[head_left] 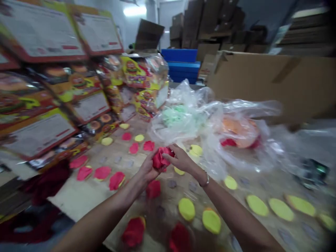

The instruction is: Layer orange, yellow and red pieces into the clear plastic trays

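One crumpled red piece point(159, 160) is gripped between the left hand point(149, 170) and right hand point(182, 159), touching both, on the near side of the green-filled bag point(186, 91), its long way too blurry to tell.

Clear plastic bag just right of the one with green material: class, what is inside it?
Orange material and red material show in the bag. Whatever lies beneath them is covered and cannot be seen.
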A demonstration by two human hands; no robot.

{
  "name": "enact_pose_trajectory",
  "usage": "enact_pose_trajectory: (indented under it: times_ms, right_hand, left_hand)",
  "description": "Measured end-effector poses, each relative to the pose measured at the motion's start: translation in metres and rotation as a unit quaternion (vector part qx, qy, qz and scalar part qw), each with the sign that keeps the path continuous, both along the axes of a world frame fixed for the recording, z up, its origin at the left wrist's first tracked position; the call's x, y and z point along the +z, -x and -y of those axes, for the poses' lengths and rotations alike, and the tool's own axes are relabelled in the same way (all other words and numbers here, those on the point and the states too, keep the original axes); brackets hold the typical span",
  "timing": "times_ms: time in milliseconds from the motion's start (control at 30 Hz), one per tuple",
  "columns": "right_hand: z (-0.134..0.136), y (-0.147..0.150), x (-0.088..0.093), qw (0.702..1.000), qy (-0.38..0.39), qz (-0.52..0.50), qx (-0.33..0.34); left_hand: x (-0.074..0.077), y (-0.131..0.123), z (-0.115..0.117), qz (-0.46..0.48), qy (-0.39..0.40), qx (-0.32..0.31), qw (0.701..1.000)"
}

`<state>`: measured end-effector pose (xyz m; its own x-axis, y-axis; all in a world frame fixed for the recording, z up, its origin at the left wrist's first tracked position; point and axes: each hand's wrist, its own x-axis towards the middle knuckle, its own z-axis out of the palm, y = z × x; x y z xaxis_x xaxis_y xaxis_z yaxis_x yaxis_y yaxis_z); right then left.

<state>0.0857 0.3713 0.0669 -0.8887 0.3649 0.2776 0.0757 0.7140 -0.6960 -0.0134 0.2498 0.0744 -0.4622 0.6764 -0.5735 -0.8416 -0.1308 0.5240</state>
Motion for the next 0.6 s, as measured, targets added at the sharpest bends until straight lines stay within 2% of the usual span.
enact_pose_trajectory:
  times_ms: [67,200,267,333,400,467,533,600]
  right_hand:
    - [0.017,0.032,-0.005,0.999,-0.013,-0.022,0.045]
    - [0.060,0.094,-0.016,0.996,-0.027,-0.071,0.048]
    - [0.077,0.124,-0.023,0.993,0.015,-0.089,0.070]
    - [0.082,0.154,-0.032,0.987,0.100,-0.082,0.094]
    - [0.072,0.184,-0.042,0.976,0.192,-0.054,0.087]
    - [0.051,0.212,-0.052,0.970,0.240,-0.025,0.040]
    - [0.027,0.236,-0.060,0.976,0.216,0.014,-0.017]
    - [0.008,0.256,-0.066,0.987,0.135,0.065,-0.055]
  left_hand:
    - [-0.005,0.022,0.024,-0.035,-0.007,0.021,0.999]
    - [-0.016,0.068,0.063,-0.107,-0.003,0.098,0.989]
    - [-0.022,0.091,0.081,-0.126,-0.002,0.142,0.982]
    - [-0.028,0.113,0.099,-0.139,0.004,0.172,0.975]
    - [-0.034,0.136,0.114,-0.139,0.018,0.187,0.972]
    - [-0.038,0.157,0.123,-0.136,0.023,0.191,0.972]
    - [-0.037,0.176,0.125,-0.137,0.013,0.195,0.971]
    - [-0.033,0.192,0.119,-0.133,-0.002,0.212,0.968]
